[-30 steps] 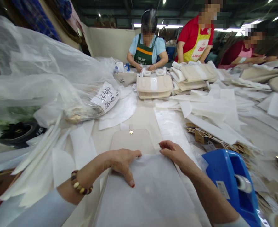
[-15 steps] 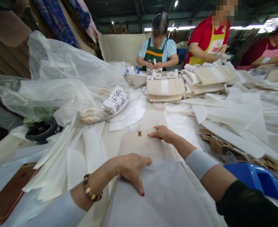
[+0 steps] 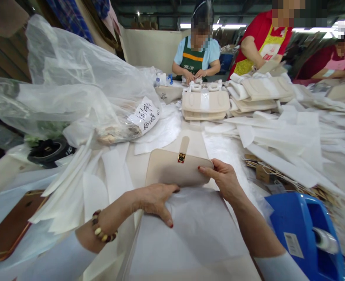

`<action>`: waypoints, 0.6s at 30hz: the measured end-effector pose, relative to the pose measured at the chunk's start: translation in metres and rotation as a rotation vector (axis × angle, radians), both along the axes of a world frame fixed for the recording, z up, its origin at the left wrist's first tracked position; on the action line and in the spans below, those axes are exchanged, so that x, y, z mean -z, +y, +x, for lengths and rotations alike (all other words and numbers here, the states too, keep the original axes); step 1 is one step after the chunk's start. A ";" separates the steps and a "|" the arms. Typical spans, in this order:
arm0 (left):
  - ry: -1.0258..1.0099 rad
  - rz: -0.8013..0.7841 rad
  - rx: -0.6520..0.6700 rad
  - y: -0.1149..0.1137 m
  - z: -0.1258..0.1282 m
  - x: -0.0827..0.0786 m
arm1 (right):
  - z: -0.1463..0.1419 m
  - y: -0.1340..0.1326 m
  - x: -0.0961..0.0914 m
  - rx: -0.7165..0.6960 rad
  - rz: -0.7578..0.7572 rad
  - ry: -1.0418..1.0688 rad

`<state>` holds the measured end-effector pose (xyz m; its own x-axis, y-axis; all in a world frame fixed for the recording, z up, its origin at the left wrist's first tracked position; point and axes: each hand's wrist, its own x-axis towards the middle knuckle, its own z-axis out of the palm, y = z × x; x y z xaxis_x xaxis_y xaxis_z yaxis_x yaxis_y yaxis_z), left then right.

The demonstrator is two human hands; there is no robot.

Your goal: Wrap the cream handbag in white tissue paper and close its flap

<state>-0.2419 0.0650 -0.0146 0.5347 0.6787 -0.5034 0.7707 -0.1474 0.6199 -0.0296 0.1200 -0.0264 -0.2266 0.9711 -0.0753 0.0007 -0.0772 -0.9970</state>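
Note:
A cream bag flap (image 3: 172, 170) with a gold clasp (image 3: 181, 157) is folded up toward me over a bag wrapped in white tissue paper (image 3: 195, 230). My right hand (image 3: 223, 178) grips the flap's right edge with thumb and fingers closed on it. My left hand (image 3: 153, 199) presses on the tissue paper just below the flap's lower edge, thumb stretched down, fingers curled at the edge. A bead bracelet (image 3: 103, 233) is on my left wrist.
A blue tape dispenser (image 3: 304, 234) stands at the lower right. Clear plastic bags (image 3: 72, 89) with a handwritten label (image 3: 145, 116) lie at the left. A phone (image 3: 11, 226) lies at the far left. Cream bags (image 3: 206, 103) are stacked ahead, where three people work. White paper sheets (image 3: 283, 136) cover the right.
My right hand reached forward to the flap's far end, then pulled the flap back toward me so the clasp faces up. My left hand stayed on the paper.

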 end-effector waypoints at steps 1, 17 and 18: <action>0.011 0.015 -0.007 0.000 0.000 -0.001 | -0.003 -0.005 0.000 0.030 0.034 -0.012; 0.359 0.118 -0.648 -0.081 -0.005 -0.019 | -0.018 -0.019 0.002 0.188 0.240 -0.195; 0.297 0.078 -0.676 -0.082 -0.006 -0.017 | -0.019 -0.020 0.001 0.189 0.243 -0.197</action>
